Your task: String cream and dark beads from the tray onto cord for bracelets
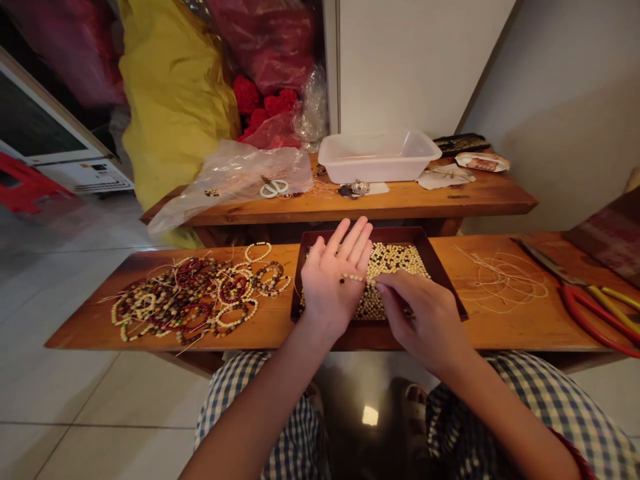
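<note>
Palm up and fingers stretched out, my left hand is over the left side of a dark red tray. A dark bead lies on its palm, beside a short row of pale beads. That row runs across toward my right hand, whose thumb and forefinger are pinched at its end. Whether a thread or a bead is between those fingertips is too small to tell. Loose cream beads, with some dark ones among them, cover the tray's bottom.
Many beaded bracelets are heaped on the bench's left. On the right lie pale thread, red-handled shears and yellow-handled pliers. The bench behind bears a white plastic container, small scissors and a clear bag.
</note>
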Motion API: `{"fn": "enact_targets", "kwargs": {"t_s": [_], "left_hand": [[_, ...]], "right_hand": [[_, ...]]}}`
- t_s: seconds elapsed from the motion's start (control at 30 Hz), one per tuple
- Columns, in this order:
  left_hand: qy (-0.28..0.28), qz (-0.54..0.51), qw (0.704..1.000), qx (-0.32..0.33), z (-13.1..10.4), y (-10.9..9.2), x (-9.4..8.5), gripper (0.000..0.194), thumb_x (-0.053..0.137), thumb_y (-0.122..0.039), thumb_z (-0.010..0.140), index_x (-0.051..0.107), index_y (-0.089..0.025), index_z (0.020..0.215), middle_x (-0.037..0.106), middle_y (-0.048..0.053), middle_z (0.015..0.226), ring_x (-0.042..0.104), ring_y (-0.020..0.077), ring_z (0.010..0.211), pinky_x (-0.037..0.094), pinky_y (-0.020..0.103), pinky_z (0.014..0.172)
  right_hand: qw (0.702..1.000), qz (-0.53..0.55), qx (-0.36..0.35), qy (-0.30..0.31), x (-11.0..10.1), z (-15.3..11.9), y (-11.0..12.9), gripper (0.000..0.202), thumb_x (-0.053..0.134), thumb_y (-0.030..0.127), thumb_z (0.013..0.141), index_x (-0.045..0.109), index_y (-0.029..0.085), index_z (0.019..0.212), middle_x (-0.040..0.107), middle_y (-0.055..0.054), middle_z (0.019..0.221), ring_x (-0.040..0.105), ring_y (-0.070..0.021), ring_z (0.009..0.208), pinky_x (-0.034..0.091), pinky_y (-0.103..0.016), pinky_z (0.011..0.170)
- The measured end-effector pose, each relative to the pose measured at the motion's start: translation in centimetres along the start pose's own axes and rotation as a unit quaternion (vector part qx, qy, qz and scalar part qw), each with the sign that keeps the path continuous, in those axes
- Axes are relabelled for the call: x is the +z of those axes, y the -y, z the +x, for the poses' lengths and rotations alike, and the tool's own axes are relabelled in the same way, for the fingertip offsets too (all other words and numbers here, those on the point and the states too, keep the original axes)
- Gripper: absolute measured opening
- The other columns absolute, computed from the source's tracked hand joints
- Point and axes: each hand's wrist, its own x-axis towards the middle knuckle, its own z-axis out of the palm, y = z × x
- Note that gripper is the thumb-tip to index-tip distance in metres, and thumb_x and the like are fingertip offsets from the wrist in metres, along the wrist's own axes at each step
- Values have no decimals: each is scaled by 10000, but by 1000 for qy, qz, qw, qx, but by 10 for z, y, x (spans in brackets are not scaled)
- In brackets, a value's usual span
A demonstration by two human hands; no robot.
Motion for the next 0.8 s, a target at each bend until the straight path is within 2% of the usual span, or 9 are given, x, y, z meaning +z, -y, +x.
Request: {"fn": "enact_targets", "kwargs": {"t_s": [0.1,0.2,0.43,0.57,0.7,0.8], "left_hand": [[11,-19,1000,-1,0,-2,-1,552,277,-381,930,303,-93,1400,467,123,1395,441,199,1287,352,317,1079],[15,-24,1000,2,1,-4,-2,566,274,-393,929,289,-87,1405,459,127,1401,438,198,1289,352,315,1077],[8,5,1000,3,1,-6,-1,512,247,-392,926,366,-166,1371,518,88,1353,435,184,1292,342,325,1075],[17,-6,1000,7,1,-5,-1,510,253,-387,926,364,-158,1368,509,93,1360,432,186,1295,322,322,1086],[12,2,1000,7,1,-4,-1,498,246,-379,927,367,-185,1369,521,79,1350,429,185,1297,313,339,1091],[12,4,1000,8,1,-4,0,507,251,-381,927,371,-160,1368,512,88,1358,430,182,1295,324,316,1084]], "right_hand": [[997,49,57,20,3,1,2,168,450,186,885,606,147,839,650,-47,712,583,-141,610,424,-272,600],[991,104,78,21,1,2,2,155,465,184,878,594,158,798,646,-30,692,576,-122,590,417,-249,580],[995,95,34,-14,-4,2,0,119,489,120,840,585,171,792,640,-24,714,556,-118,614,424,-241,589],[997,79,4,-21,-3,1,2,116,494,102,826,583,168,792,631,-28,714,551,-123,621,422,-249,593],[997,69,-2,-22,-1,0,2,107,500,102,820,588,162,806,623,-30,710,545,-130,625,423,-262,601],[998,61,-4,-21,-1,-1,1,103,504,105,819,594,153,809,632,-41,721,555,-136,637,427,-270,612]]}}
